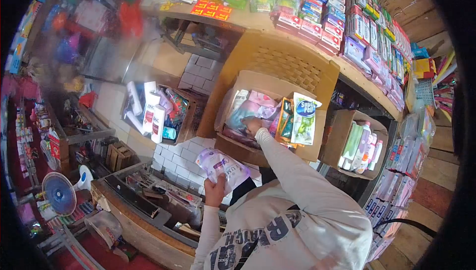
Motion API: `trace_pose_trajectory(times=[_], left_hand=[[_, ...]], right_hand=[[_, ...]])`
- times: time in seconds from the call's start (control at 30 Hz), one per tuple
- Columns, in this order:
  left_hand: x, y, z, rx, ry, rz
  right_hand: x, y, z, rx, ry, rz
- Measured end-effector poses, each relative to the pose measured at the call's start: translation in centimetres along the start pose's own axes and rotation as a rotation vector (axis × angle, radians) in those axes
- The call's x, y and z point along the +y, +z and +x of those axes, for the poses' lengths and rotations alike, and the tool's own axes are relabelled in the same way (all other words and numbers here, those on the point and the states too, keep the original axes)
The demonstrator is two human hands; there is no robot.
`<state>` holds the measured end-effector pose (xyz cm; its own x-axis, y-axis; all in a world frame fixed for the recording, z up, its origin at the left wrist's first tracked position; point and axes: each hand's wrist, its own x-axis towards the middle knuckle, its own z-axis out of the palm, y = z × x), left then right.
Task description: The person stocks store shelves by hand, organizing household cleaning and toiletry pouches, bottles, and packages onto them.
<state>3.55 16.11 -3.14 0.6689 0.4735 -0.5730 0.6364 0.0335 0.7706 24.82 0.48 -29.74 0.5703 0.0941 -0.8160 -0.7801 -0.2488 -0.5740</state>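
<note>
My left hand (214,190) grips a white and purple refill pouch (228,166) by its lower left side, above the tiled floor. My right hand (253,125) reaches into an open cardboard box (229,143), its fingers bent onto a bluish, shiny plastic pouch (239,116) there. Pink pouches (263,99) lie packed beside it, partly under the hand. At the box's right side stand an orange pouch (285,118) and a white and green Super Pell pouch (303,118).
Left of the box is a carton (186,131) with white bottles (150,111) and small packs. Another carton (339,113) holding bottles stands to the right. A wooden counter (248,19) with rows of boxed goods curves behind. A fan (59,193) stands at lower left.
</note>
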Motion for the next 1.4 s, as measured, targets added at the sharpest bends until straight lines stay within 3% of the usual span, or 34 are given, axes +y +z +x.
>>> trace_pose_trajectory(times=[0.03, 0.13, 0.2, 0.23, 0.27, 0.33, 0.43, 0.5, 0.67, 0.8, 1.07, 1.1, 1.2, 1.23, 1.37, 1.4], left_hand=[[-0.6, -0.1, 0.3, -0.019, 0.003, -0.012], [-0.9, -0.8, 0.6, -0.060, 0.005, -0.005], [-0.4, -0.6, 0.5, -0.056, 0.005, -0.009], [0.3, -0.5, 0.3, -0.042, 0.006, -0.021], [0.7, -0.4, 0.2, -0.027, 0.008, -0.034], [-1.2, -0.9, 1.3, -0.084, 0.011, -0.064], [-1.7, -0.5, 1.4, 0.013, 0.086, 0.024], [-0.9, -0.7, 1.5, -0.089, 0.068, -0.002], [-2.1, -1.0, 1.8, -0.166, 0.050, -0.051], [-1.5, -0.7, 0.8, -0.184, 0.060, -0.048], [-2.2, -0.6, -0.3, -0.165, 0.009, 0.011], [-1.0, -0.6, -0.9, -0.150, 0.016, 0.045], [-0.2, -0.2, -1.3, -0.108, 0.071, 0.066], [-0.2, -0.2, -1.4, -0.095, 0.092, 0.060], [-1.8, -0.7, -0.7, -0.125, -0.026, 0.003], [-1.8, -0.7, -0.7, -0.110, -0.027, 0.033]], right_hand=[[-2.6, 0.7, -2.2, 0.140, 0.114, 0.308], [-2.4, -2.1, -0.1, -0.096, -0.004, 0.325], [-7.7, -6.1, -7.4, -0.134, -0.112, 0.176], [-5.0, -8.4, -4.4, -0.176, -0.334, 0.069], [-10.6, -10.3, -12.4, -0.131, -0.296, -0.025], [-8.3, -12.5, -11.3, -0.176, -0.365, 0.340], [-6.6, -16.3, -11.1, 0.049, -0.410, 0.128], [-4.6, -17.5, -10.4, 0.131, -0.374, 0.116], [-3.1, -16.7, -10.5, 0.194, -0.345, 0.037], [-3.8, -14.2, -10.0, 0.098, -0.341, 0.008], [-5.1, -7.9, -8.3, -0.263, -0.177, 0.548], [-4.2, -7.5, -7.6, -0.297, -0.066, 0.482], [-1.8, -8.3, -6.3, -0.310, -0.302, -0.269], [-1.8, -8.2, -7.3, -0.210, -0.272, -0.445], [1.4, -6.8, -7.2, 0.067, -0.723, -0.972], [1.2, -6.7, -7.1, 0.022, -0.708, -1.029]])
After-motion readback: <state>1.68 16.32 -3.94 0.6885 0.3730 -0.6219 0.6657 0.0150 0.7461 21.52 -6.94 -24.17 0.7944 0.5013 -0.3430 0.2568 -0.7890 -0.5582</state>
